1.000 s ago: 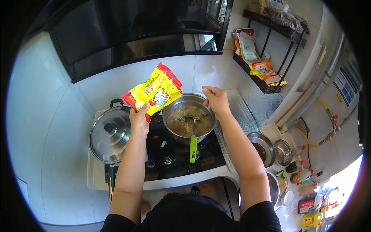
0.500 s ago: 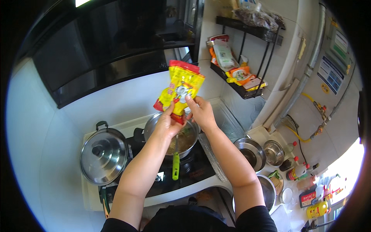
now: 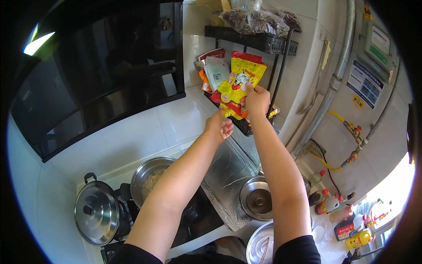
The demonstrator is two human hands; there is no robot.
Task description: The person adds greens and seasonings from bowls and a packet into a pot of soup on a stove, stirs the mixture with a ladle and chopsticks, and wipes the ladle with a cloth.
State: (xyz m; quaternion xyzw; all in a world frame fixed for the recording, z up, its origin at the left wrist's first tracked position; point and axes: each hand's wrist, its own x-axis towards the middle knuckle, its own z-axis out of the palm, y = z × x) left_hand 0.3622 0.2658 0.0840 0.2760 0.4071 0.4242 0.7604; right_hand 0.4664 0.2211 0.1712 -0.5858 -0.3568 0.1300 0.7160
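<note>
A yellow and red seasoning bag (image 3: 237, 83) with a cartoon bird printed on it is held up at the wall rack, in front of its lower shelf. My right hand (image 3: 256, 102) pinches the bag's right edge, thumb on the front. Just below the bag's bottom corner is my left hand (image 3: 218, 126), its fingers loosely curled and apart; it holds nothing, and I cannot tell whether its thumb touches the bag. Behind the bag, other packets (image 3: 216, 72) stand on the rack (image 3: 237, 125), partly hidden.
A pan (image 3: 147, 176) with food sits on the stove, partly behind my left forearm. A lidded pot (image 3: 97, 213) stands to its left. Metal bowls (image 3: 257, 198) and several bottles (image 3: 327, 204) line the right counter. A dark range hood (image 3: 101, 79) hangs at upper left.
Both hands have moved up and right, from above the pan to the rack, with the bag in the right hand. The left hand has come off the bag's lower part. The view has shifted right.
</note>
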